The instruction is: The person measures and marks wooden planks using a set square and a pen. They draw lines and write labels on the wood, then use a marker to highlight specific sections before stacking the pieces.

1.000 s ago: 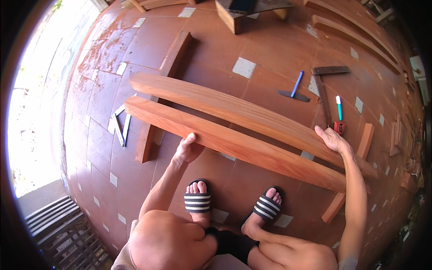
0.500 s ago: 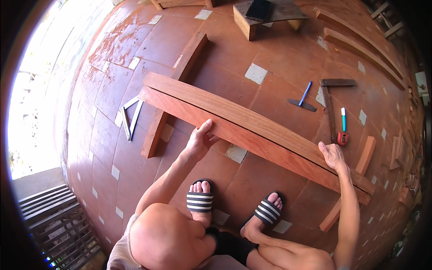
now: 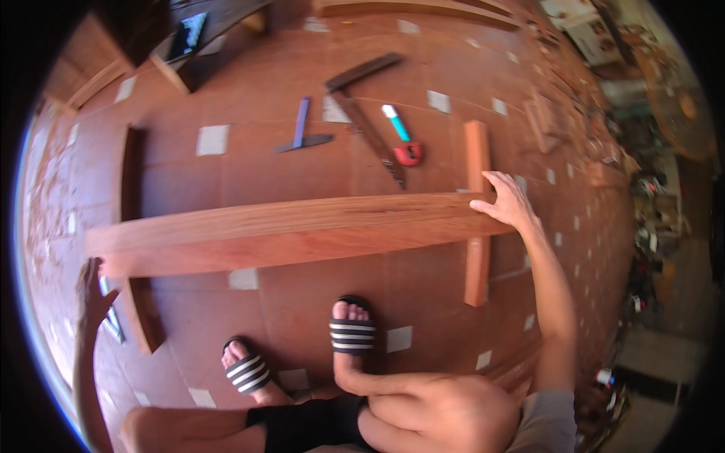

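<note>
Two long reddish-brown timber planks (image 3: 287,230) lie across short wooden bearers (image 3: 476,215) on the tiled floor, the right hand (image 3: 507,202) gripping one end, the left hand (image 3: 94,291) spread at the other; I'd lift evenly, keeping both ends level.

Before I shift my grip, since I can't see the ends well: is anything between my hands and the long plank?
Nothing visible. The right hand already rests on the right end of the long plank, above a short wooden support. The left hand touches the plank's left end, beside another support.
</note>
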`<state>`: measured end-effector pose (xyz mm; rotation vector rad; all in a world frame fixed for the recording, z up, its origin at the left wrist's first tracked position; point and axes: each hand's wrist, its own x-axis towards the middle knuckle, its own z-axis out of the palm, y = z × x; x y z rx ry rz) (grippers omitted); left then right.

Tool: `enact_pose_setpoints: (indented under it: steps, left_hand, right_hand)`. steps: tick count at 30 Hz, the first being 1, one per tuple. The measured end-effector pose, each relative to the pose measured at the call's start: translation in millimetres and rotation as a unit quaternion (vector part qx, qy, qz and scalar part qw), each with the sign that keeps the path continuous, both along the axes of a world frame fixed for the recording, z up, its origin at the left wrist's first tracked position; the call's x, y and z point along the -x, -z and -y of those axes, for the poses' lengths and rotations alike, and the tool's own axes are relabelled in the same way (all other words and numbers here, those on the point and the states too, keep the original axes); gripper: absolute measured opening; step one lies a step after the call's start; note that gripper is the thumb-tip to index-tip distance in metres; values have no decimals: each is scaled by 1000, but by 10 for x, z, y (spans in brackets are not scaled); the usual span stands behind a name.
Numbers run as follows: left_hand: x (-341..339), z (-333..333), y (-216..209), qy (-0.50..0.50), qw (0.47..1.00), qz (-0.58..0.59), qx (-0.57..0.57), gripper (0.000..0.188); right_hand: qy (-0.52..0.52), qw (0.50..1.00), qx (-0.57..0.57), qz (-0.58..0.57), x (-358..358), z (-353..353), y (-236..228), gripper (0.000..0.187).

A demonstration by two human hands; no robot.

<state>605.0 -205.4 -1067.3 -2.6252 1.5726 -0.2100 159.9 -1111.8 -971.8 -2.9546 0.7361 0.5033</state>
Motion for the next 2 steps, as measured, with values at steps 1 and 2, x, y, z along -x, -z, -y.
enact_pose_setpoints:
  steps: [1, 2]
  left_hand:
    - [-85, -68, -112, -95, 987, -103, -81, 93]
    - [-97, -126, -224, -188, 947, -199, -169, 126]
  right_hand:
    - [-1, 998, 27, -61, 183, 149, -83, 104]
    - [-3, 992, 47, -120, 330, 267, -131, 115]
